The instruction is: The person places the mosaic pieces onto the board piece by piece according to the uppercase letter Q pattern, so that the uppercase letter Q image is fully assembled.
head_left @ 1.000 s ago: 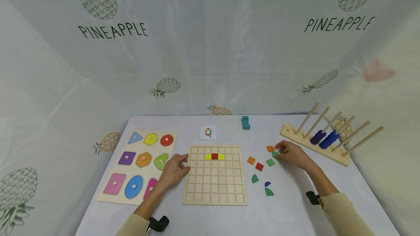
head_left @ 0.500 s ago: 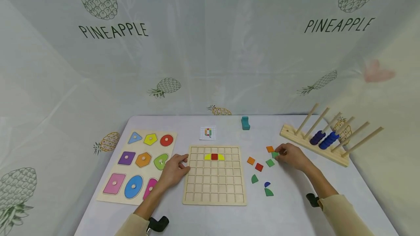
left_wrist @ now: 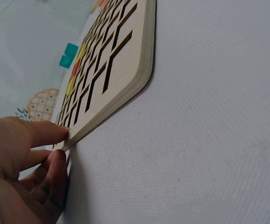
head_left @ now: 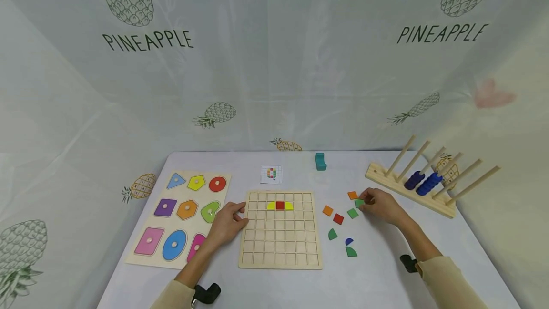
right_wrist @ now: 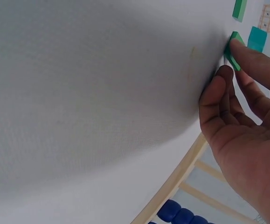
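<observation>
In the head view my left hand (head_left: 229, 224) is at the left edge of a wooden grid board (head_left: 280, 263), its thumb and fingers holding that edge. The left wrist view shows the thumb on the rim, other fingers curled below it. Two yellow pieces (head_left: 289, 206) flank a red square (head_left: 280, 205) in one upper row of the board. To the right, my right hand (head_left: 381, 205) pinches a green square tile (right_wrist: 235, 52) between thumb and fingertip, close over the table. Near it lie an orange tile (head_left: 352, 195) and another green tile (head_left: 352, 213).
Loose pieces lie right of the board, including a red tile (head_left: 338, 219) and a green quarter circle (head_left: 351, 252). A pattern card (head_left: 272, 174) and teal block (head_left: 320, 161) stand behind. A shape puzzle (head_left: 171, 221) lies left, a peg rack (head_left: 386, 178) with blue beads right.
My right hand has lowered slightly and its fingers have closed on the green tile. The left hand and the board have stayed in place.
</observation>
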Available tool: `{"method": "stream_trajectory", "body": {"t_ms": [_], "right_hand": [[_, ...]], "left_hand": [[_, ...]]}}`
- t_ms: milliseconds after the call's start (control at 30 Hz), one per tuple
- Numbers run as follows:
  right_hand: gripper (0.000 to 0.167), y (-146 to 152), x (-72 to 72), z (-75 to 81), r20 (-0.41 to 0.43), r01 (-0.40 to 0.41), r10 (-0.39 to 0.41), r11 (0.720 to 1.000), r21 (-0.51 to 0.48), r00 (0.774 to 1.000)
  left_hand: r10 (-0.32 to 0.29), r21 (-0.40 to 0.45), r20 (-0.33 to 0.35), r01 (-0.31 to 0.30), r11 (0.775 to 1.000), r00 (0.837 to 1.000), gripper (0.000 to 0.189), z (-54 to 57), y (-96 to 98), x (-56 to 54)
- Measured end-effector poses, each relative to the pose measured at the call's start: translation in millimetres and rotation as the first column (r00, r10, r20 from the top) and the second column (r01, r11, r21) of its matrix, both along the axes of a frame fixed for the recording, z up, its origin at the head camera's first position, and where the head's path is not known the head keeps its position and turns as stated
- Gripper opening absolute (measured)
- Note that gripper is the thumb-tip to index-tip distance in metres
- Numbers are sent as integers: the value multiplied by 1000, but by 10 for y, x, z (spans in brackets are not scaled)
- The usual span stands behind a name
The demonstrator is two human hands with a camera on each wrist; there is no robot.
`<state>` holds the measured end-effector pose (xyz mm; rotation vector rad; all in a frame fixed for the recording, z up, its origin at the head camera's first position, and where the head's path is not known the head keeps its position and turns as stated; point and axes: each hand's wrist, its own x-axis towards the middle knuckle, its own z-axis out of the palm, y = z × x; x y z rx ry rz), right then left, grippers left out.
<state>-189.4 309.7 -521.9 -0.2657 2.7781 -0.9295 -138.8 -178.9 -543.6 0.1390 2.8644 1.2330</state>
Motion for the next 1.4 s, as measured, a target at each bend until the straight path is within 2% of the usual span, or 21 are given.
{"method": "stream_trajectory", "body": {"t_ms": [267, 667, 1400], "right_hand": [[16, 16, 26, 2, 32, 9, -8, 1000, -25, 999], [13, 38, 16, 30, 28, -32, 33, 999, -17, 999], [11, -35, 11, 77, 62, -24, 28, 998, -53, 998]], "left_hand": [[-2, -2, -3, 2, 1000, 1000, 51, -13, -8, -7], [-4, 6, -10, 4, 1000, 1000, 51, -15, -12, -3], [-3, -1, 0, 3, 1000, 1000, 51, -30, -12, -6]]}}
